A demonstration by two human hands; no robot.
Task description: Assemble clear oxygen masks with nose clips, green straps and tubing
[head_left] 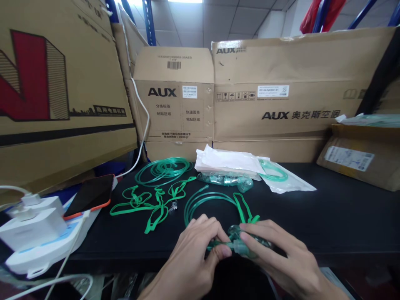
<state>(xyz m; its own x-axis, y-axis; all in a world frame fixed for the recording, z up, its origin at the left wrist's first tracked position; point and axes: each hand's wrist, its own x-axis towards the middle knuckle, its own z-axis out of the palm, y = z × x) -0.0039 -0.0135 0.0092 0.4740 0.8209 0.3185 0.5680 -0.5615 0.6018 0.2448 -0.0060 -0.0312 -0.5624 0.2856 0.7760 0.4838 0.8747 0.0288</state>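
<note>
My left hand [195, 250] pinches the end of a coiled green tube [209, 199] at the black table's front edge. My right hand [283, 254] grips a clear green mask [242, 243] with its connector, thumb and fingers closed round it. The two hands meet where tube and connector join. A green elastic strap [245, 212] runs from the mask up between the hands. The tube's loop lies on the table just behind my fingers.
Loose green straps [150, 204] and another tube coil [162, 168] lie at left-centre. Plastic packets [229, 162] and a bagged mask [226, 180] sit behind. A phone [90, 195] and white chargers [31, 227] are at left. Cardboard boxes [281, 91] wall the back.
</note>
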